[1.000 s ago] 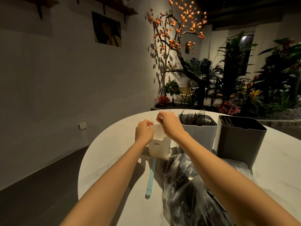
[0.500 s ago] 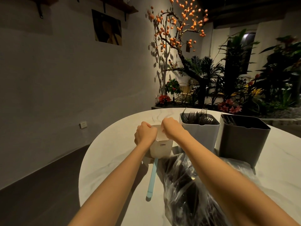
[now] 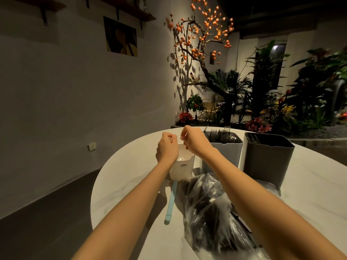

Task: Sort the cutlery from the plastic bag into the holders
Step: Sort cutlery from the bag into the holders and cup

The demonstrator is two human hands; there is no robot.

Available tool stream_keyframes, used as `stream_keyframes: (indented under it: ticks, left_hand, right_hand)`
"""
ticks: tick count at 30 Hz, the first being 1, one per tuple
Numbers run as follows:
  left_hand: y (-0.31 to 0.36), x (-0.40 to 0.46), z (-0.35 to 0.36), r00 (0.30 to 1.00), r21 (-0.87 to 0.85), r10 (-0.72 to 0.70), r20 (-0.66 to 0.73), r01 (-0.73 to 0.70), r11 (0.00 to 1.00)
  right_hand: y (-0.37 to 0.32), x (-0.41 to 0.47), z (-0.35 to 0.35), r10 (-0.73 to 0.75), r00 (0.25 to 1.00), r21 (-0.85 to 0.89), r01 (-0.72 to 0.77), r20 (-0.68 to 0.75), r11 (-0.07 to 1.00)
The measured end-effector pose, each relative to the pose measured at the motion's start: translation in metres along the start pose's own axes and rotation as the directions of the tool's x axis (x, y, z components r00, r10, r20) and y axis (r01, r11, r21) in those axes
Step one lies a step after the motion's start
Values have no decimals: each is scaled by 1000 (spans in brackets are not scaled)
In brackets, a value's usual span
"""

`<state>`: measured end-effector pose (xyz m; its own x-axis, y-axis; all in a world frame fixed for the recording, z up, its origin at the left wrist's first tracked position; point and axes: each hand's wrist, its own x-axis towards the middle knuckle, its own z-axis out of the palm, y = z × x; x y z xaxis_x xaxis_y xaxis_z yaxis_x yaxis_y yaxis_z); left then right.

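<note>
Three holders (image 3: 181,166), one plastic bag (image 3: 216,212), two hands (image 3: 167,149)

Vs. 0.5 s ago: both hands raised above the rim of the small white holder (image 3: 183,167). Left hand (image 3: 167,147) and right hand (image 3: 194,140) drawn slightly apart, fingers now pinched on something thin and pale; item not identifiable. Holder front w/ "CRBW" label more exposed below the left hand.

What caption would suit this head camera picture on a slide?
Both hands, left and right, work above a small white holder, beside a fork-filled holder and a cutlery bag.
</note>
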<state>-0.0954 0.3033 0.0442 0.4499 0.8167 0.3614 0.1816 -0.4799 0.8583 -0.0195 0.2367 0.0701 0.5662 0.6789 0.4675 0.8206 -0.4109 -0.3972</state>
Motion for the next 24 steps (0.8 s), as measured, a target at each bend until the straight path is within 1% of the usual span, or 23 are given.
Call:
stream_keyframes:
  ticks: [4,9,15,24]
  left_hand:
    - [14,-11,4,995,-58,72,65,-68,996]
    - [33,-34,6,981,-116,152,123,-138,984]
    - [47,-64,9,947,-245,233,221,-177,953]
    - [59,-100,25,903,-240,278,329,-205,949]
  right_hand:
    - [-2,-16,-23,2,998,-29,-4,-67,1000]
    - [6,-39,-50,16,994,34,-13,-107,999]
    - [19,-74,-76,-1,991,107,16,-135,994]
    - [45,-120,-100,74,992,154,-57,-103,986]
